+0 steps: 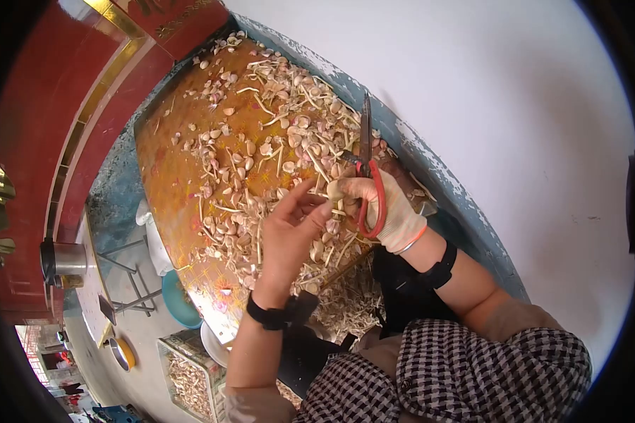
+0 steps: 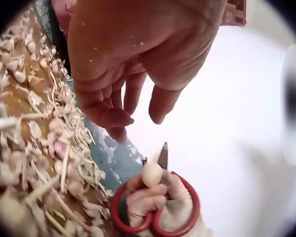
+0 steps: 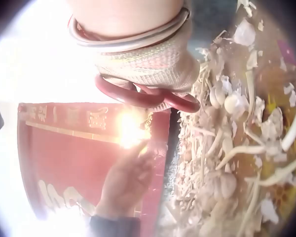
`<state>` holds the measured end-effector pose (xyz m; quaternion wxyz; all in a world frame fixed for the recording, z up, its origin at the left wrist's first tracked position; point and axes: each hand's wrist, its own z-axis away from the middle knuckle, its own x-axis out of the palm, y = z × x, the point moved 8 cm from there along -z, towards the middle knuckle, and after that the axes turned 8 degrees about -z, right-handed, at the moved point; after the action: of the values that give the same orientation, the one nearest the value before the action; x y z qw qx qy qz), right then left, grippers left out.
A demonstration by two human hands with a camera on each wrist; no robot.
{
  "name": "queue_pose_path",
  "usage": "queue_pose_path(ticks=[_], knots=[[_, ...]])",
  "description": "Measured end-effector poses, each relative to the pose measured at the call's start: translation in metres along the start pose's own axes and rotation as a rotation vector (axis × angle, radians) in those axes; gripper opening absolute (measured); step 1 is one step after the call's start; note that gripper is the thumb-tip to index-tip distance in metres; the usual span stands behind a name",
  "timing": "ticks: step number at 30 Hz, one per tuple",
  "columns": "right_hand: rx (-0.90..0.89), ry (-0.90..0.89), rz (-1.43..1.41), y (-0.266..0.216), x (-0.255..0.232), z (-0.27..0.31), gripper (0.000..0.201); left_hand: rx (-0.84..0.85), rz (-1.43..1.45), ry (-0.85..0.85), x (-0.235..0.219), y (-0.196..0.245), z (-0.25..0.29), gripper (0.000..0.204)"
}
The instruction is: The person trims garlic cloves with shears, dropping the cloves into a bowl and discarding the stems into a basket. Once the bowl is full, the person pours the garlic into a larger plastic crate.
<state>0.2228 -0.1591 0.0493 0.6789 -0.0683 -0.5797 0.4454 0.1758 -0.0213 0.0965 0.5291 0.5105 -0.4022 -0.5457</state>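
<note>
My right hand (image 1: 396, 215), in a pale knit glove, holds red-handled scissors (image 1: 365, 137), their dark blades pointing away towards the wall. Thumb and finger of that hand also pinch a pale, smooth garlic clove (image 2: 152, 175). Facing it is my bare left hand (image 1: 289, 229), its fingers loosely bent and its thumb apart from them. The left wrist view shows nothing between those fingers, and a gap to the clove. Beneath both hands, garlic cloves (image 1: 226, 236) and dry stems lie scattered over an orange-brown patterned table (image 1: 164, 148).
A white wall (image 1: 487, 106) with a peeling blue base borders the table's right side. Dry stalks (image 1: 349, 303) are heaped below the near edge. At lower left are a crate (image 1: 164, 352) holding garlic, a teal basin (image 1: 180, 303) and a metal pot (image 1: 69, 259). A red cabinet (image 1: 32, 106) stands left.
</note>
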Motion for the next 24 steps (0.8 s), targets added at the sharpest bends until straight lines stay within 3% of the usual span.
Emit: queue_pose_path(ticks=[2,3,7,9,11,13,14,17,20,21,23,24], knots=[[-0.016,-0.046,0.059,0.011,0.02,0.03,0.019,0.03,0.137,0.089,0.018,-0.012,0.033,0.042],[0.032,0.015,-0.077,0.027,0.019,0.043,0.018,0.046,0.21,0.161,0.02,-0.023,0.047,0.043],[0.136,-0.09,-0.031,0.053,0.006,0.083,0.018,0.041,0.219,0.183,0.02,-0.049,0.091,0.034],[0.165,-0.036,0.029,0.064,-0.004,0.101,0.016,-0.15,0.33,0.11,0.023,-0.074,0.112,0.029],[0.247,-0.023,0.07,0.07,-0.012,0.112,0.017,-0.154,0.35,0.101,0.024,-0.072,0.129,0.028],[0.295,-0.104,0.34,0.071,-0.019,0.112,0.017,-0.231,0.588,0.228,0.01,-0.077,0.145,0.027],[0.169,-0.123,0.453,0.056,-0.019,0.107,0.015,-0.296,0.631,0.347,0.001,-0.079,0.151,0.025],[-0.087,-0.034,0.763,0.018,-0.029,0.064,0.016,-0.188,0.65,0.266,-0.028,-0.102,0.173,0.024],[-0.593,0.039,1.515,-0.006,-0.014,0.009,0.024,-0.235,0.667,0.266,-0.026,-0.114,0.187,0.025],[-0.391,0.058,1.633,-0.005,-0.007,-0.008,0.031,-0.243,0.711,0.218,-0.021,-0.117,0.191,0.026],[-0.274,-0.008,1.928,0.008,0.007,-0.027,0.026,-0.259,0.723,0.235,-0.017,-0.119,0.194,0.028],[-0.275,-0.021,1.928,0.011,0.012,-0.03,0.026,-0.279,0.786,0.233,-0.016,-0.119,0.193,0.027]])
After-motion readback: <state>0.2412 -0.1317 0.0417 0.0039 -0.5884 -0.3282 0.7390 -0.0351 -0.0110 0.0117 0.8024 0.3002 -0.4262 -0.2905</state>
